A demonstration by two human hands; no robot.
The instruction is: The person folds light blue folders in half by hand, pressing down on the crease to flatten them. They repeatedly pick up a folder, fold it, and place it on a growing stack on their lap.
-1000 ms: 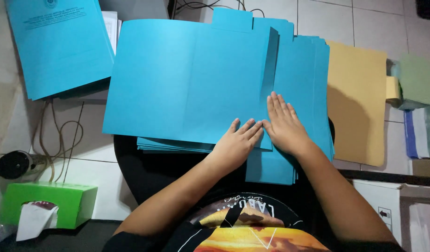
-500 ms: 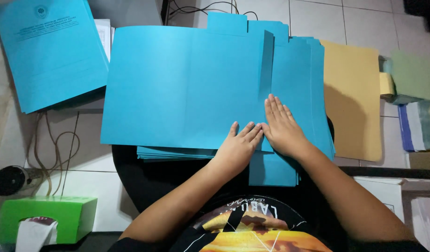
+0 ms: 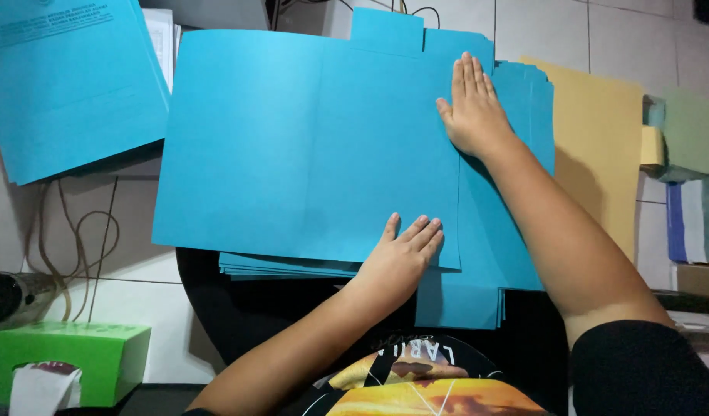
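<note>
A large blue paper folder lies spread flat on top of a stack of more blue folders in front of me. My left hand presses flat on the near edge of the top folder, fingers together. My right hand lies flat, palm down, along the folder's right fold near the far edge. Neither hand grips anything.
Another pile of printed blue folders lies at the far left. A tan folder sits to the right, with green and striped items beyond. A green tissue box stands at the near left beside cables.
My right hand has slid from the near edge, beside my left hand, up along the fold to the far part of the folder. My left hand stayed in place.
</note>
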